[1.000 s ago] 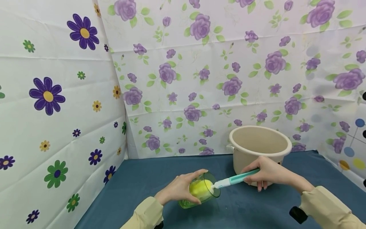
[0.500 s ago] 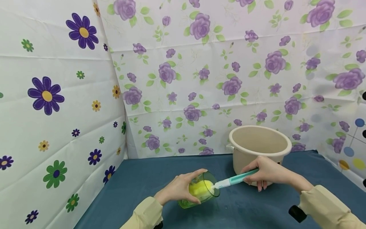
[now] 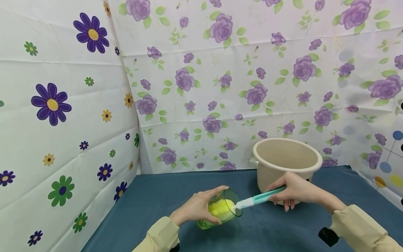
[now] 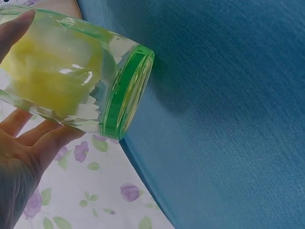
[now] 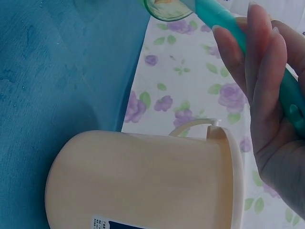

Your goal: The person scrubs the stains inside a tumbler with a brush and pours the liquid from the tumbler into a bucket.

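Hardly any movement, bucket (image 3: 267,176) behind right hand (image 3: 292,189)

A: what's that spot look like?
B: back wall (image 3: 201,98) is a creased white sheet, purple roses (image 3: 184,79) and green leaves (image 3: 241,31) all over. left wall (image 3: 69,138) has purple, green and orange flowers (image 3: 51,104).
A: and the right side?
B: right wall (image 3: 393,164) has coloured dots (image 3: 385,167). counter (image 3: 157,196) is blue, light's soft and even.

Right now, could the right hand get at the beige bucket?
Probably yes: the right hand is close to the beige bucket, with nothing seen between them. It holds the sponge brush, though, so it would likely need to let go first.
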The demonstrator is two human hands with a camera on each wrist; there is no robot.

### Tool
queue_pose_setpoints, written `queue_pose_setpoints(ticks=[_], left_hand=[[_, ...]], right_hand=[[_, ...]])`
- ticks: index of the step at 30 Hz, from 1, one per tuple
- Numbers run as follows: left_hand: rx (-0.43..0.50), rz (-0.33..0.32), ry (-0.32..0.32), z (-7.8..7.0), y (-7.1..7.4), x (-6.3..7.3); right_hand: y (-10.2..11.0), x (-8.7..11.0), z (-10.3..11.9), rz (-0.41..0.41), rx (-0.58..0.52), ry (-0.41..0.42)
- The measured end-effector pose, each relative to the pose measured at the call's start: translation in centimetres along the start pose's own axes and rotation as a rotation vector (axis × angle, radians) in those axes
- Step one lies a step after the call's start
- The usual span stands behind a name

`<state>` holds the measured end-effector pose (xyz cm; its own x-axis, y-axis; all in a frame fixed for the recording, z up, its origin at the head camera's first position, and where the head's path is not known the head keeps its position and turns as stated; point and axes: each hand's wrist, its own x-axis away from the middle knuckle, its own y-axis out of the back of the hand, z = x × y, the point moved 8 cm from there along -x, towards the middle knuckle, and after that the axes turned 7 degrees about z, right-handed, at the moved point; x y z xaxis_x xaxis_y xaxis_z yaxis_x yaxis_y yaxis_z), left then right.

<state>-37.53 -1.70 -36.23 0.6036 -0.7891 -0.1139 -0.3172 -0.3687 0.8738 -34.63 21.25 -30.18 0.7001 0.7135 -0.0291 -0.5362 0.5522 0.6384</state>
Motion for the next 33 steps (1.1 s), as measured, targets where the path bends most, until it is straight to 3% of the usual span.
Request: queue_pose_setpoints(ticks=[10,33], left_hand=[[-0.026,-0.008,0.001,-0.2,0.2,0.0],[-0.021,-0.004,-0.028,0.0,-0.1,-0.1]], right_hand=[[0.9,0.6,0.2,-0.056,0.004,-0.024],[1.4,1.1,0.5,-0.012,0.035,-0.017]])
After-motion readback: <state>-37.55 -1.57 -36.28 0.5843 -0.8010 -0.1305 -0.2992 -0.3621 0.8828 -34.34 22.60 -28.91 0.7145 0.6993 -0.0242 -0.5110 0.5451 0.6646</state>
